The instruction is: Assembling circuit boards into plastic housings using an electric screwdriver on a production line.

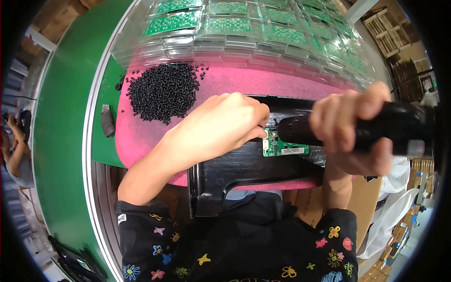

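My right hand (345,122), slightly blurred, is wrapped round a thick black power screwdriver (406,124). The tool's narrower end reaches left over a small green circuit board (273,146) and hides part of it; its bit does not show. This board, with a white connector on its left edge, lies in a black plastic housing (225,169). My left hand (218,124) is bent over the housing, fingers pinched together at the board's upper left corner. What those fingertips hold, if anything, is hidden. A small black screw-like piece (276,121) shows between fingertips and tool.
On the pink mat (225,77), a heap of small black screws (162,91) lies at the left. Stacked clear trays (230,42) of green boards stand along the back. A dark wrapped piece (108,123) rests near the green bench (61,131). A cardboard box (305,207) is at lower right.
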A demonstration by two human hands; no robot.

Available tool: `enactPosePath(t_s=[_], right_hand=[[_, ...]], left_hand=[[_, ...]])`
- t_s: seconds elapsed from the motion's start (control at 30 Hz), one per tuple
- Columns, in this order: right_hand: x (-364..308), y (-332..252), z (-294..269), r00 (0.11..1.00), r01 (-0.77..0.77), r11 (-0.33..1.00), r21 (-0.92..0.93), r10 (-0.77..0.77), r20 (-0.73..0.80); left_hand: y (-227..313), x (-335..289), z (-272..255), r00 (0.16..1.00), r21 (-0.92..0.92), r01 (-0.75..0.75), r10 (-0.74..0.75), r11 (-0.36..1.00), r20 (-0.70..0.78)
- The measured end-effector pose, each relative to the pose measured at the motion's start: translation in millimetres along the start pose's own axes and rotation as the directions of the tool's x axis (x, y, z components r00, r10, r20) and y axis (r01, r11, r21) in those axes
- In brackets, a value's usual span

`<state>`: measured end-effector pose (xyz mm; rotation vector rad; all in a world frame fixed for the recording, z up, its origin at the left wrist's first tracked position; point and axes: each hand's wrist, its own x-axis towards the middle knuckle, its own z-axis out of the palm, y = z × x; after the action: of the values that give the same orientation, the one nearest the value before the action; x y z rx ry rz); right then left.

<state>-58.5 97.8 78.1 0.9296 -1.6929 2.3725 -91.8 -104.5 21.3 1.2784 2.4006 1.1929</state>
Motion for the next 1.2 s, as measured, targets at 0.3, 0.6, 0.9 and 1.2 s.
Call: enactPosePath(t_s=[0.3, 0.6, 0.9, 1.2], right_hand=[[-5, -10, -8, 0.986, 0.145, 0.947, 0.286, -0.115, -0.119], [-10, -10, -11, 0.982, 0.178, 0.950, 0.255, -0.154, -0.114], [-11, -7, -5, 0.990, -0.106, 0.986, 0.132, 0.093, 0.104], [-12, -10, 17, 0.965, -0.240, 0.970, 0.035, 0.235, 0.115]], left_hand=[[1, 2, 1, 0.995, -0.198, -0.103, 0.099, 0.975, -0.032], [9, 10, 3, 0.990, -0.314, -0.089, 0.049, 0.945, -0.134], [0, 9, 6, 0.953, -0.116, -0.121, 0.082, 0.986, -0.292], [2, 4, 5, 0.965, -0.079, -0.084, 0.061, 0.993, -0.255]])
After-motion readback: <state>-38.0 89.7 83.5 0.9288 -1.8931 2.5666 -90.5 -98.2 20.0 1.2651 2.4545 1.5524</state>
